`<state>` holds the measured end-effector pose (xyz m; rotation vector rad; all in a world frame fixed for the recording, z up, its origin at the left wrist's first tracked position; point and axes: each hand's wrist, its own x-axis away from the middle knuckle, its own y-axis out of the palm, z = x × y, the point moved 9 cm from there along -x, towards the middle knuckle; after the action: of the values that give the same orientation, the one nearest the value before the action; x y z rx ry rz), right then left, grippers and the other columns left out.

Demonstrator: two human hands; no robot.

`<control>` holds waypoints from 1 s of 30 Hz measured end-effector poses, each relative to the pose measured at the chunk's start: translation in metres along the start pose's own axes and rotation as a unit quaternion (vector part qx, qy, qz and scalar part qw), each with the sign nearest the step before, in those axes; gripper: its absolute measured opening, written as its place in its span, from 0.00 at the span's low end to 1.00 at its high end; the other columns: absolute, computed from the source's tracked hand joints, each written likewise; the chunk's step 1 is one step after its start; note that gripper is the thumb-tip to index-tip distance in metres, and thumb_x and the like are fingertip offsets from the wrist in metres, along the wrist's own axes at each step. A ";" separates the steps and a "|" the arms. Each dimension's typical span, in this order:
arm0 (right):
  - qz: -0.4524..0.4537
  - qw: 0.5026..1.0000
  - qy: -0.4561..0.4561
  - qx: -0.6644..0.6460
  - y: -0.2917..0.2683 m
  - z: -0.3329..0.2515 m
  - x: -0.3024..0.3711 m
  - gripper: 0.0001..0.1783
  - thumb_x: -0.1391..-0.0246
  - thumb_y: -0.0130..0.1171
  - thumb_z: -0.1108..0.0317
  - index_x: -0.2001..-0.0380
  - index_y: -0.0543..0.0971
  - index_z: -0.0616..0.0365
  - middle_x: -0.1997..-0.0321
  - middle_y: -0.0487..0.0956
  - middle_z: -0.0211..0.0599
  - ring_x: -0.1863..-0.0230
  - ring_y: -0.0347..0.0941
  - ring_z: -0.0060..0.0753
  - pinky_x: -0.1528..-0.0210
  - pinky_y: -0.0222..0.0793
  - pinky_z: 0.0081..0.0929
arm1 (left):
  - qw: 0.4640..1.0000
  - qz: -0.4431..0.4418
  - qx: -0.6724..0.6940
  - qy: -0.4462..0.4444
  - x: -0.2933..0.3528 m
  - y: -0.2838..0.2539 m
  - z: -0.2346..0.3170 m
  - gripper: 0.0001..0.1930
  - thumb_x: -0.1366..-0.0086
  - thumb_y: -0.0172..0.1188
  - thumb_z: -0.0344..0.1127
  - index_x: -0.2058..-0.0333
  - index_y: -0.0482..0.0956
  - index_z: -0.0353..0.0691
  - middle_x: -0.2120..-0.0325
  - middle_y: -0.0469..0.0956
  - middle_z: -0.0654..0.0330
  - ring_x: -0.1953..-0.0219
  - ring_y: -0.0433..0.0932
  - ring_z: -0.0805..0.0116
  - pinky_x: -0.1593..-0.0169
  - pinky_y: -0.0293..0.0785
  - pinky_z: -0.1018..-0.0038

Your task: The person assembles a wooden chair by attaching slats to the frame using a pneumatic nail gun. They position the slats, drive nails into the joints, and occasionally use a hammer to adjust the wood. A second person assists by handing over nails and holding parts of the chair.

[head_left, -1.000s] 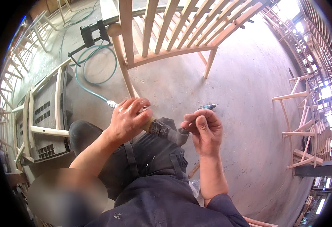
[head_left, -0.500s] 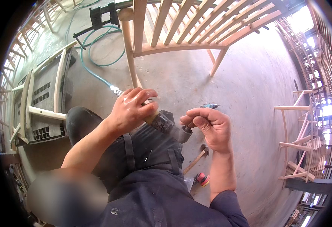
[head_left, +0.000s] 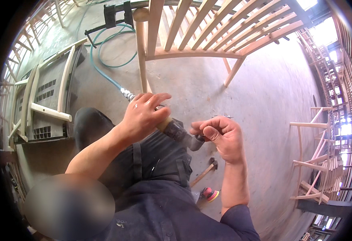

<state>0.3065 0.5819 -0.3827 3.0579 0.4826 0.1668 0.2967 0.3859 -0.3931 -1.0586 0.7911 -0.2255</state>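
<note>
Teal air hose (head_left: 99, 60), pale wood chair frame (head_left: 192, 40), grey concrete floor (head_left: 264, 92), black trousers (head_left: 152, 156)

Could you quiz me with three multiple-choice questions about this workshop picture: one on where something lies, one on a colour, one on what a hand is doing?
1. Where does the hammer lie?
A. on the floor by the person's legs
B. on the chair seat
C. in the right hand

2. What colour is the hose?
A. red
B. green
C. yellow

3. What is the left hand doing?
A. hanging free
B. gripping the air tool
C. resting on the floor

Answers: 1 A, it lies on the concrete below the right hand. 2 B, it loops teal-green behind the wooden chair. 3 B, its fingers wrap the tool's body.
</note>
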 end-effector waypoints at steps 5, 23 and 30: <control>0.019 0.999 0.024 -0.023 -0.006 0.012 -0.001 0.14 0.38 0.66 0.62 0.64 0.81 0.65 0.60 0.86 0.48 0.58 0.86 0.38 0.59 0.82 0.27 | 0.999 -0.006 0.044 -0.024 -0.001 0.007 0.000 0.22 0.56 0.74 0.26 0.62 0.75 0.50 0.41 0.74 0.55 0.48 0.80 0.55 0.46 0.74 0.54; 0.004 1.000 0.009 0.022 0.000 0.015 0.006 0.14 0.37 0.66 0.61 0.62 0.82 0.65 0.62 0.87 0.44 0.62 0.83 0.29 0.56 0.78 0.25 | 0.998 0.002 0.041 -0.047 0.005 0.006 0.001 0.19 0.54 0.72 0.26 0.65 0.75 0.50 0.38 0.73 0.55 0.42 0.76 0.51 0.42 0.70 0.51; 0.068 0.971 -0.101 -0.207 0.003 0.032 0.000 0.33 0.41 0.68 0.48 0.44 0.74 0.65 0.42 0.78 0.54 0.49 0.81 0.40 0.43 0.77 0.39 | 0.996 0.054 0.011 -0.074 0.001 -0.008 -0.006 0.16 0.51 0.69 0.26 0.63 0.76 0.47 0.41 0.75 0.56 0.44 0.77 0.52 0.44 0.71 0.52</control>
<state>0.3109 0.5786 -0.4144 2.6578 0.1940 -0.0389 0.2951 0.3772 -0.3889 -0.9970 0.7073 -0.0635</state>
